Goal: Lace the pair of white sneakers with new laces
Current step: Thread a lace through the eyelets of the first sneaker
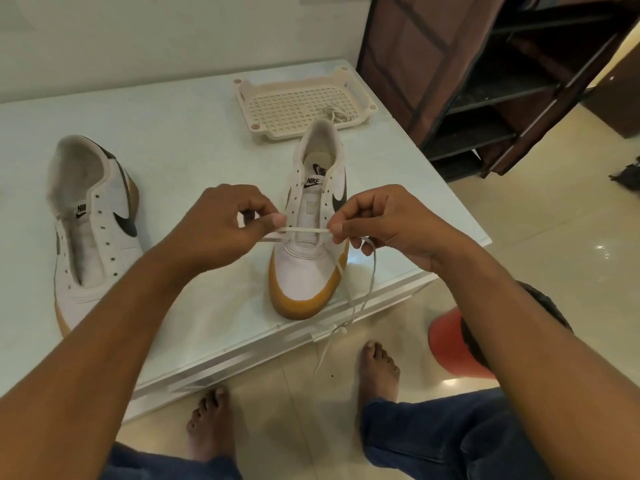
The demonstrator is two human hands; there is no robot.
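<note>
The head view looks down on a pale, glossy white counter (180, 140). Near its front edge stands a white leather sneaker with a tan rubber sole and a dark swoosh (304, 271), with its toe toward the person. A flat white lace (306, 230) lies as one straight bar across the lowest pair of eyelets. The left hand (225, 225) pinches the lace between thumb and forefinger just beside the left eyelet, where only a short end shows. The right hand (388, 220) pinches the lace at the right eyelet. From this hand the long part drops over the counter edge and hangs toward the floor.

To the left, well apart, lies the second white sneaker of the pair (93, 230). All its eyelets are empty. At the far side of the counter sits a cream perforated plastic tray (277, 105), and in its right corner lies a small bundle of white lace (337, 114), probably the one for the second shoe.

I judge the task to be at its very beginning. Only the first row on one shoe is threaded and the two ends look uneven. All the upper rows of this shoe are left to do, and the other sneaker is not yet started.
</note>
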